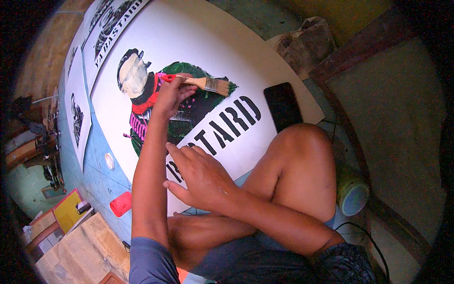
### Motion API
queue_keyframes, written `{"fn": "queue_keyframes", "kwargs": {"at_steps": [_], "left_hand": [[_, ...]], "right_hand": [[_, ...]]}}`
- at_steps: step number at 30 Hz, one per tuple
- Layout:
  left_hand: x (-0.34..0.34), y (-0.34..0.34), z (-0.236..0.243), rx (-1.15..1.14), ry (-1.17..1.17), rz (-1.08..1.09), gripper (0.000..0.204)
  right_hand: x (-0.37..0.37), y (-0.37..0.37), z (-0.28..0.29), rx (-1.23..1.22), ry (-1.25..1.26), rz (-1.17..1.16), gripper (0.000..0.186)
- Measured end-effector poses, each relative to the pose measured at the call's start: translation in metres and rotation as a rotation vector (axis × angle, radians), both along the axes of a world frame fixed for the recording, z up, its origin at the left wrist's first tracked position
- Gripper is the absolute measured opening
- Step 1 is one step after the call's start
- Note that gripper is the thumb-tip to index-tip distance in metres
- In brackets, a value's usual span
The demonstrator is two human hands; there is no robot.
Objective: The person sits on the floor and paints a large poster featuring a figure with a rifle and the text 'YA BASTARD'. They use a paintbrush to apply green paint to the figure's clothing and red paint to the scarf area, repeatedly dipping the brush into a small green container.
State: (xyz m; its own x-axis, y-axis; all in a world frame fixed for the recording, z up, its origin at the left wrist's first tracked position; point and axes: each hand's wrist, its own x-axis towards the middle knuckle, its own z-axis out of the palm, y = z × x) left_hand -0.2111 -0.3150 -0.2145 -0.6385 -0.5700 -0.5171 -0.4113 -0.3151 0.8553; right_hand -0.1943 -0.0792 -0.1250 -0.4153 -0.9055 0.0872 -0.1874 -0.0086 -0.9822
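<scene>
A broad flat paintbrush with a pale wooden handle, red at its end, is pinched in the fingers of my left hand. Its bristles point right, over the dark green shoulder of a painted figure on a large white sheet. The figure has a blank cream face, red collar and pink marks. Below it run big black stencilled letters. My right hand, fingers apart and holding nothing, is over the sheet's near part, covering some letters; whether it presses on the paper I cannot tell.
A black phone lies on the sheet's right edge, by my bent knee. Printed sheets lie at the left. A red cup and a white lid sit on the blue tiled floor. A tub stands right of my knee.
</scene>
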Motion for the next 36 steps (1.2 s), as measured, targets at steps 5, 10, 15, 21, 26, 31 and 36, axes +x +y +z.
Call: {"fn": "queue_keyframes", "kwargs": {"at_steps": [5,10,15,21,26,31,36], "left_hand": [[0.005,-0.004,0.004,-0.004,0.021,-0.006,0.030],[0.004,-0.001,0.009,-0.002,0.058,-0.040,0.030],[-0.001,0.004,0.008,0.030,0.014,-0.069,0.029],[-0.004,0.003,0.003,0.023,-0.021,-0.102,0.030],[-0.004,0.001,0.002,-0.003,-0.050,-0.077,0.031],[0.001,-0.007,0.003,-0.004,-0.050,-0.050,0.030],[-0.003,0.000,0.010,0.017,0.019,-0.019,0.028]], "right_hand": [[-0.002,0.001,0.001,0.000,-0.010,0.006,0.069],[-0.001,0.001,0.001,-0.012,-0.003,0.002,0.069],[0.001,0.001,0.000,-0.011,-0.007,0.007,0.069],[-0.002,0.001,0.000,0.027,-0.007,0.051,0.073],[-0.003,0.002,0.001,0.045,-0.018,0.067,0.075],[-0.005,0.002,0.004,0.058,-0.033,0.084,0.075],[-0.005,0.003,0.002,0.035,-0.026,0.069,0.074]]}}
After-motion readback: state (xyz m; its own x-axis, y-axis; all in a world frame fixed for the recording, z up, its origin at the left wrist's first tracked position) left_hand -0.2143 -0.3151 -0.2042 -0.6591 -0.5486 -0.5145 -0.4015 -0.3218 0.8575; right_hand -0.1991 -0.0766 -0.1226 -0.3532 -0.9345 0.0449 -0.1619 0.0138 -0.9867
